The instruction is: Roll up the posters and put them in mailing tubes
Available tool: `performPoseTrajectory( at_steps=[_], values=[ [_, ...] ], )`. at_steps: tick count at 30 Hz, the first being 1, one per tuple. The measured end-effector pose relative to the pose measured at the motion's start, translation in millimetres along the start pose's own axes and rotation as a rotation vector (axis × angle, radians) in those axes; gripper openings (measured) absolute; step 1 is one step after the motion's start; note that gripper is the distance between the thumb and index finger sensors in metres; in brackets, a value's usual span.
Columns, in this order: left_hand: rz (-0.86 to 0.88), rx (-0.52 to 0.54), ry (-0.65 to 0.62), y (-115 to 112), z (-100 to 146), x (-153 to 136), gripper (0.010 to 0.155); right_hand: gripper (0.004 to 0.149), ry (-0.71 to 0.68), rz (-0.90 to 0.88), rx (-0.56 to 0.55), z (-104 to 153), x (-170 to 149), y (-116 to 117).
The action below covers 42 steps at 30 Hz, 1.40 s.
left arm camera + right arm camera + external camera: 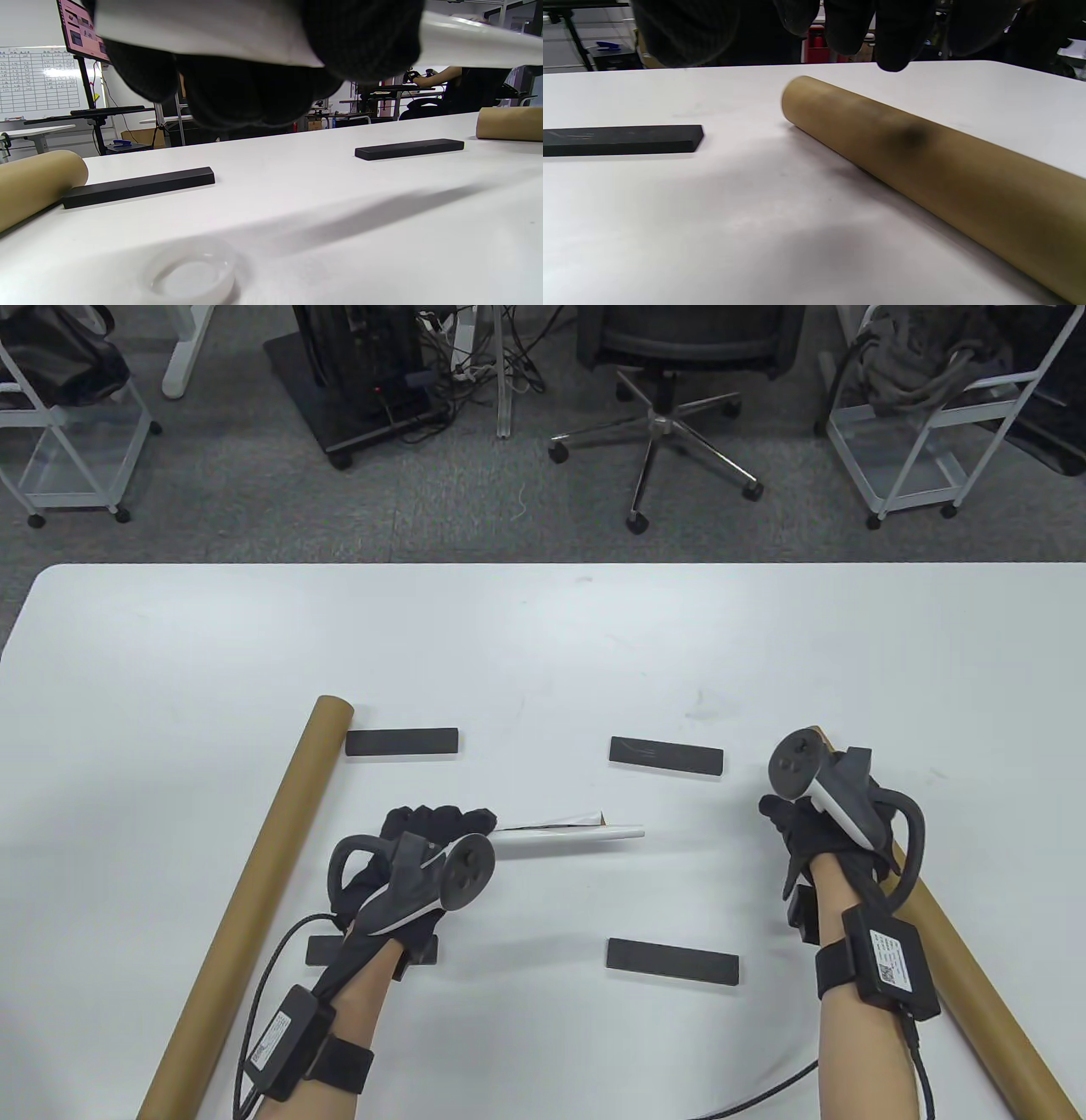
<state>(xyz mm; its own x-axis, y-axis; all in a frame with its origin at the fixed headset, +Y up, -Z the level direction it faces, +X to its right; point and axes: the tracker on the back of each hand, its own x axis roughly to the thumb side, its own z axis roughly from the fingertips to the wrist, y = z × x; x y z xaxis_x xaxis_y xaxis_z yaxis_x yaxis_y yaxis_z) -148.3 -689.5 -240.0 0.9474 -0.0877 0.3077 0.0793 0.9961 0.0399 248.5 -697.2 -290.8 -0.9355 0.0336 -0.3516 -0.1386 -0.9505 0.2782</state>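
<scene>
The left hand (424, 848) grips a rolled white poster (577, 836) above the bench (543, 645), while the right hand (814, 831) hovers spread over a mailing tube (925, 169).

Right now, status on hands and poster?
Left hand grips rolled poster, lifted off table. Right hand empty, above right tube. Nothing in between.

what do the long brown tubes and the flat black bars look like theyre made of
Long brown tubes: probably kraft cardboard, with a matte tan, slightly mottled surface. Flat black rectangular bars: matte and sharp-edged, perhaps rubber, foam or coated metal; the pictures leave it open.
</scene>
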Motion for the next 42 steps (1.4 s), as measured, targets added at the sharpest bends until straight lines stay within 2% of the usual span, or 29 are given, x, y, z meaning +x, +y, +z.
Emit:
performPoseTrajectory(
  at_steps=[5,10,18,23,28,36,42],
  values=[
    [0.008,-0.003,-0.002,0.3,-0.4,0.1,0.052,0.088,0.083,-0.048,0.029,-9.1,-28.8,9.0],
    [0.002,-0.001,-0.008,0.4,-0.4,1.5,0.052,0.091,0.136,-0.014,0.043,-14.5,-44.9,18.3],
    [0.007,0.012,-0.016,1.0,0.1,1.4,0.052,0.095,0.22,-0.016,0.178,-21.5,-66.2,46.0],
    [0.008,0.007,-0.012,0.8,-0.1,1.1,0.052,0.087,0.223,0.063,0.101,-21.7,-69.5,53.0],
    [0.013,-0.001,-0.005,-0.2,-0.2,-0.5,0.052,0.084,0.173,0.104,0.143,-19.6,-60.4,49.5],
    [0.026,-0.019,-0.007,-1.1,-0.1,-1.0,0.052,0.084,0.053,0.127,0.078,-12.3,-16.5,20.8],
    [0.022,-0.029,-0.001,-1.7,0.0,-2.4,0.052,0.083,-0.073,0.206,0.012,-2.1,20.7,14.1]
  ],
)
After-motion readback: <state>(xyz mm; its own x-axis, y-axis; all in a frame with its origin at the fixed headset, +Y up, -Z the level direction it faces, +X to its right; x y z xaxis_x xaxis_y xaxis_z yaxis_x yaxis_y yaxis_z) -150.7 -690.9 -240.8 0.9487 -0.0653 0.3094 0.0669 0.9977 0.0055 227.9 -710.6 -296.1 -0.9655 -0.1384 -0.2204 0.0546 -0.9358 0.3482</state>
